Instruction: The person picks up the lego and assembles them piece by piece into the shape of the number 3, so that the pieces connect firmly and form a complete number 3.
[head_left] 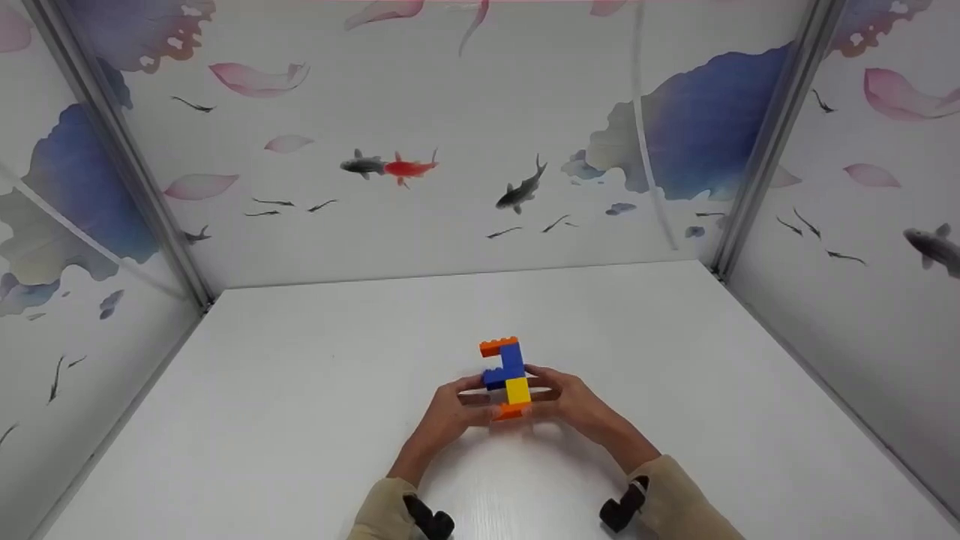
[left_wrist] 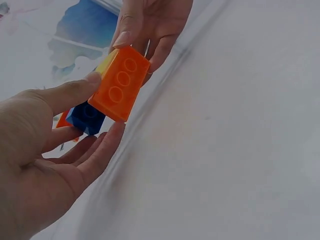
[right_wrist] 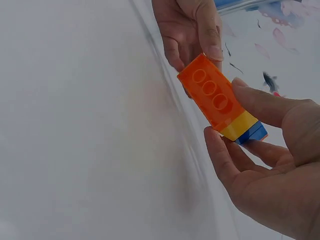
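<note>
Both hands hold one small build of toy building blocks above the table. In the head view it stacks an orange block (head_left: 499, 346) on top, blue blocks (head_left: 513, 360) below, a yellow block (head_left: 518, 391), then a bottom orange block (head_left: 510, 412). My left hand (head_left: 448, 409) grips its left side, my right hand (head_left: 574, 405) its right. The left wrist view shows the bottom orange block (left_wrist: 121, 82), its underside with ring shapes facing the camera, between thumb and fingers. In the right wrist view, the right thumb (right_wrist: 260, 102) lies along the orange block (right_wrist: 209, 90).
A white table (head_left: 315, 390) spreads under the hands. White panels printed with fish and petals, such as the back wall (head_left: 450, 217), enclose it on the back and both sides. Metal posts (head_left: 772, 135) stand at the rear corners.
</note>
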